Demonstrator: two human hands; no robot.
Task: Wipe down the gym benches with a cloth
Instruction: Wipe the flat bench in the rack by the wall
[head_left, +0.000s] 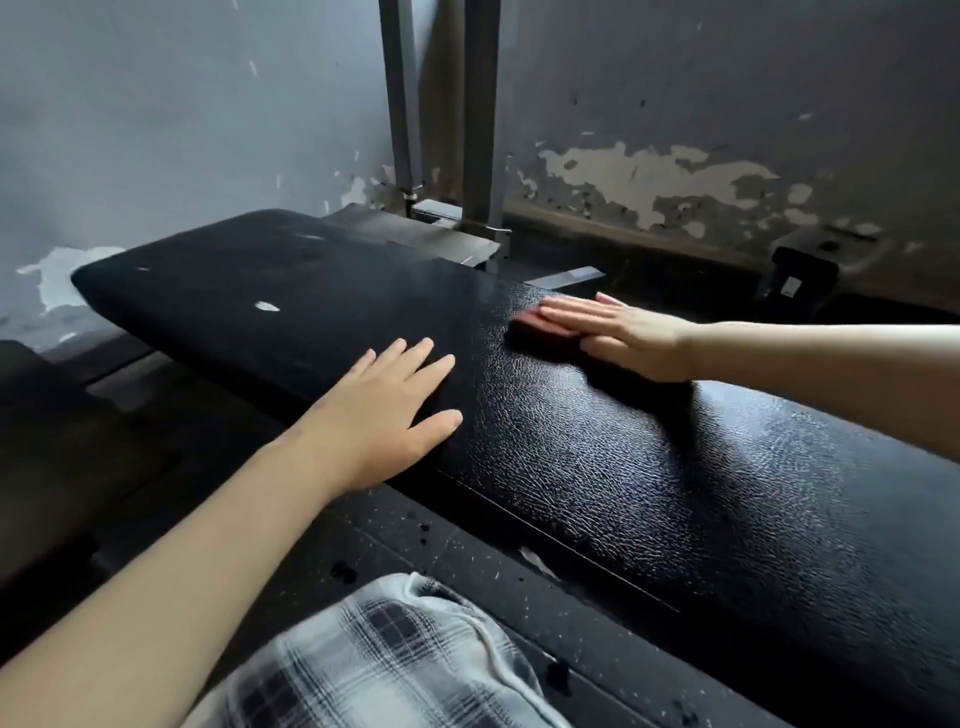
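I have the cloth (530, 326), a small reddish pad, lying flat on top of the counter (701, 483) about halfway along it, toward the far edge. My right grip (623, 332) lies on it with the fingers straight and together, pressing it down rather than clutching it. Only the left end of the cloth shows past the fingertips. My left grip (384, 410) is spread wide and flat on the near edge of the pad, holding nothing. I judge it is bracing me.

As for progress, I would call this mid-wipe on this counter. The stretch from the cloth toward the lower right has a wet-looking sheen on its pebbled vinyl, so I take it as done, though the shine could be only light. The stretch beyond the cloth, toward the rounded end, looks dull and carries a pale fleck (267, 306). I cannot tell whether that is dirt or a tear. That part, and the side faces, look left to do. The task names several benches, and I see just this one clearly.

The counter's long axis runs diagonally, from the lower right near me up to the upper left. Its rounded end points at the peeling wall (675, 171), to the left of the metal uprights (480, 104). I cannot tell the cloth's own long axis under the fingers.
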